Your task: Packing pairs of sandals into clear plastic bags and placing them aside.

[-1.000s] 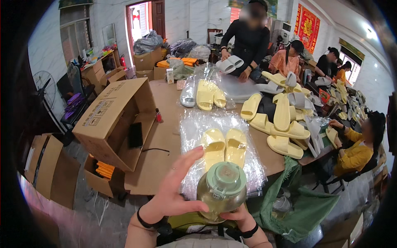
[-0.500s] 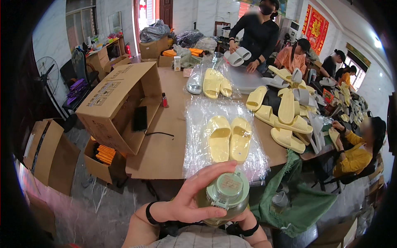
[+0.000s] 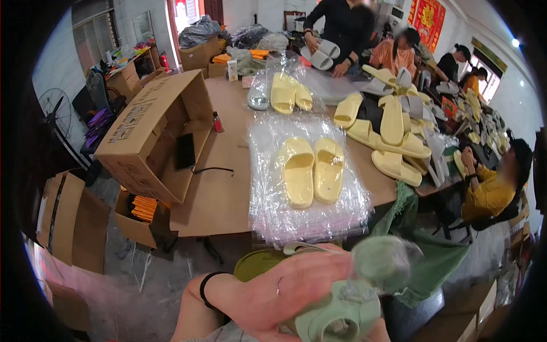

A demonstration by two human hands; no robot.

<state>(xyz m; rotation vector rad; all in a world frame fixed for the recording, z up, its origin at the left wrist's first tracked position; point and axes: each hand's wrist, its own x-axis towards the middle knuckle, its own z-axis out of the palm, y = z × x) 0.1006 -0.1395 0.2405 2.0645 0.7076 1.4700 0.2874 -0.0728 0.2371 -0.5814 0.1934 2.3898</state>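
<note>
1. While the left hand [image 3: 285, 293] curls over a pale green slipper [image 3: 342, 313] at the near edge of view, its grip is clamped on the slipper — fingers wrapped across the upper, a ring and a black wristband showing.
2. Right hand: hidden beneath the slipper; cannot tell whether its grip is closed or apart.
3. A blurred green mass [image 3: 380, 263] sits just above the slipper — too smeared to tell what it is.
4. Beyond the hands, on the table [image 3: 219, 194], a pair of yellow slippers [image 3: 310, 169] lies side by side on a stack of clear plastic bags [image 3: 268, 211].
5. Left of that, an open cardboard box [image 3: 151, 134] lies on its side.
6. Far right: loose yellow slippers [image 3: 393, 134] heaped on the table; other people sit and stand around it.
</note>
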